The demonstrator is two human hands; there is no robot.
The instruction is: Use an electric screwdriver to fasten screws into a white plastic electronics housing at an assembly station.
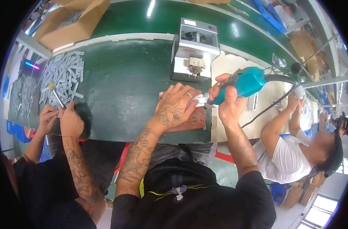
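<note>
Head view, clock directions taken from the white part. The green table [124, 76] spreads chiefly from 8 to 11 o'clock. A grey box-shaped machine [195, 65] with a clear window stands at 12 o'clock; a heap of grey pieces [67, 66] lies well apart, between 9 and 10. The teal power screwdriver [244, 84] slants in from 2 o'clock, its dark nose pointing at the part; whether the bit touches is too small to tell. The right hand [232, 107], at 3 o'clock, wraps its fingers around the tool. The left hand [176, 105], at 9 o'clock, holds the part, fingers bent and close together. A worn reddish-brown pad [193, 120] lies at 6 o'clock, partly beneath that hand. Likely hazards: a tilted tool could let the bit slip toward the nearby left fingertips; a loose hold could let the part twist under torque. The white part [200, 100] itself, just below the machine, appears small, smooth and pale, mostly hidden by the left hand.
</note>
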